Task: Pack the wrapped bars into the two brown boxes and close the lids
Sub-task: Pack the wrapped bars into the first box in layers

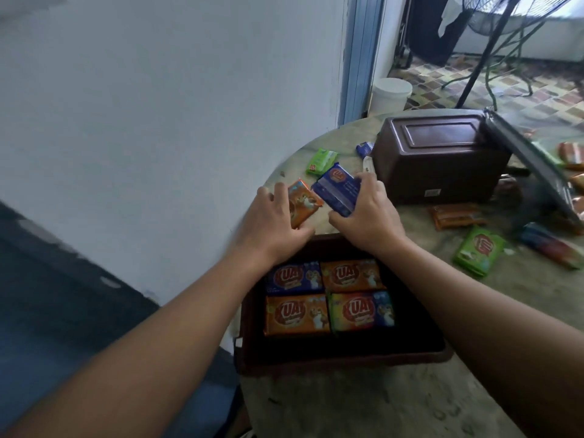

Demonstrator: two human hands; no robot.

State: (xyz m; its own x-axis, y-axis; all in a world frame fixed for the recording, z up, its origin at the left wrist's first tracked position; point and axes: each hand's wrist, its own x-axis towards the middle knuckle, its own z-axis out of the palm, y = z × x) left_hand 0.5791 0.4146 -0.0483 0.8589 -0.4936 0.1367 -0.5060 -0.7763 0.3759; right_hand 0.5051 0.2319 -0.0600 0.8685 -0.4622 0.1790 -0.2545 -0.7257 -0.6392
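Observation:
An open brown box [249,346] sits at the round table's near edge with several wrapped bars [328,297] laid flat inside. Just beyond its far rim, my left hand [271,222] grips an orange wrapped bar [305,202]. My right hand [368,213] holds a blue wrapped bar [336,188], tilted above the table. A second brown box [439,165] lies tipped on its side farther back, its lid [531,165] hanging open to the right. Loose bars lie around: a green bar [320,161], another green bar [477,249], an orange bar [455,216].
The round table [347,403] stands against a white wall on the left. More wrapped bars [572,156] lie at the far right edge. A white bucket [392,94] and a fan stand [486,52] are on the tiled floor beyond.

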